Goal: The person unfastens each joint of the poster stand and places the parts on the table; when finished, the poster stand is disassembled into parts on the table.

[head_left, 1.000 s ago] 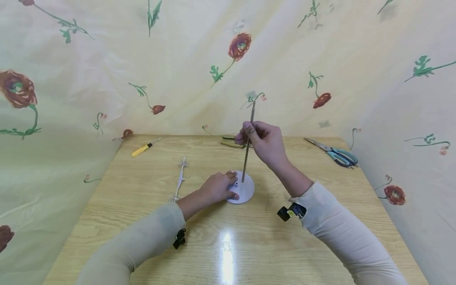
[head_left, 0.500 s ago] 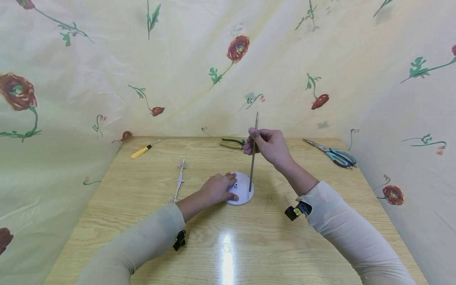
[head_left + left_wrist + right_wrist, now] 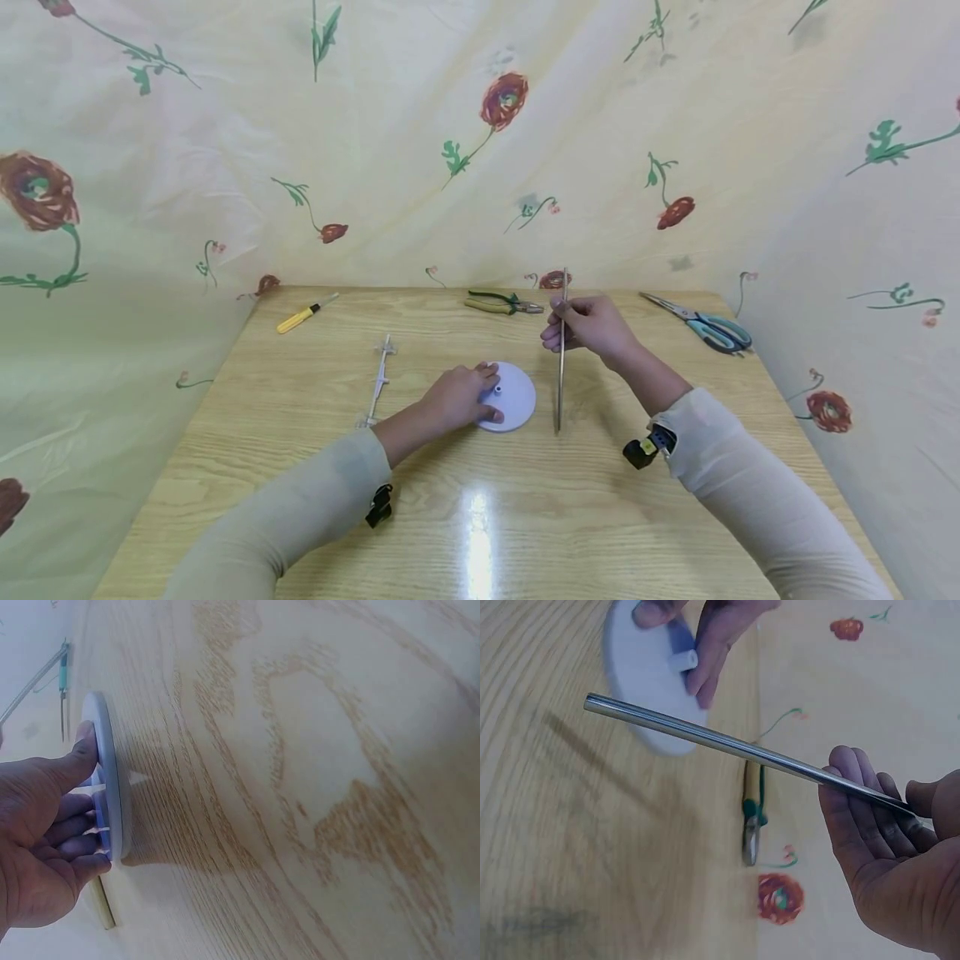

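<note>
A white round base [image 3: 517, 400] with a short hollow peg at its centre lies on the wooden table. My left hand [image 3: 455, 397] holds it from the left, thumb on the near side and fingers on the far side, around the peg. In the right wrist view the peg [image 3: 683, 661] stands up from the disc beside those fingers. My right hand [image 3: 596, 327] pinches a thin metal rod [image 3: 561, 375] near its upper end, to the right of the base. The rod's lower end points down at the table, apart from the base.
A white bar with clear end pieces [image 3: 379, 379] lies left of the base. Pliers [image 3: 504, 304] lie at the back, a yellow-handled screwdriver [image 3: 300, 317] back left, and blue-handled scissors [image 3: 705, 325] back right. Flowered cloth [image 3: 405, 150] hangs behind the table.
My right hand has moved right and lower with the rod, from over the base to beside it, uncovering the pliers. My left hand has stayed on the base.
</note>
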The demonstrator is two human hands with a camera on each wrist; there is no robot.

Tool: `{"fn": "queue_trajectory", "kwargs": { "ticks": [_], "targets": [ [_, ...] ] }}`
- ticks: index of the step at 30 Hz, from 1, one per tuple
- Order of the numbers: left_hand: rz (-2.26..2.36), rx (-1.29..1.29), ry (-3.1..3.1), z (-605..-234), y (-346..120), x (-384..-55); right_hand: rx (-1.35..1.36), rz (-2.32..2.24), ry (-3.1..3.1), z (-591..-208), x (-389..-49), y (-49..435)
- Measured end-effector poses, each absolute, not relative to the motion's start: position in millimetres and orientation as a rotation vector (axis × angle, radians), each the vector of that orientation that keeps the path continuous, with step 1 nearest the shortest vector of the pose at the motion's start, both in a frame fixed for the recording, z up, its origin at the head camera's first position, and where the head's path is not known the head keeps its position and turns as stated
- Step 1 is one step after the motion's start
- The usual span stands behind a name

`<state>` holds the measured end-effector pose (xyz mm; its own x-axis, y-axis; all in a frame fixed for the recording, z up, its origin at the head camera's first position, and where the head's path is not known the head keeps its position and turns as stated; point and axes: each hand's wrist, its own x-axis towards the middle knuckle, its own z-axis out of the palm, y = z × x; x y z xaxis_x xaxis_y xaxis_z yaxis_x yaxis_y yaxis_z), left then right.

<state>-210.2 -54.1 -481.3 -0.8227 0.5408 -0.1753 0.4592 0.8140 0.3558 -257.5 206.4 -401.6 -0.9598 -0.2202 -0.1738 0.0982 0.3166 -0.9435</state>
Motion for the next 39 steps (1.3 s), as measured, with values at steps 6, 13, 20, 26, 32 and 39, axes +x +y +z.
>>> {"fn": "queue_trajectory", "kwargs": {
  "ticks": [6,13,20,26,32,39],
  "targets": [
    [0.426,0.779,2.746,-481.8,-54.2,-209.9,-0.024,-1.641,2.31,-417.0,-259.2,225.0],
    [0.422,0.793,2.762,-481.8,-54.2,-209.7,0.037,-1.583,2.313,-434.5,-261.6,239.7],
    [0.426,0.78,2.76,-482.7,-54.4,-210.7,0.077,-1.532,2.282,-451.1,-266.0,248.2],
    [0.435,0.766,2.752,-479.8,-53.5,-209.3,0.096,-1.478,2.277,-458.7,-268.7,252.9],
    [0.44,0.755,2.748,-478.7,-52.9,-208.9,0.074,-1.44,2.268,-464.5,-271.1,256.1],
    [0.419,0.753,2.747,-480.2,-52.6,-210.4,0.051,-1.392,2.278,-469.0,-273.1,256.3]
  ]
}}
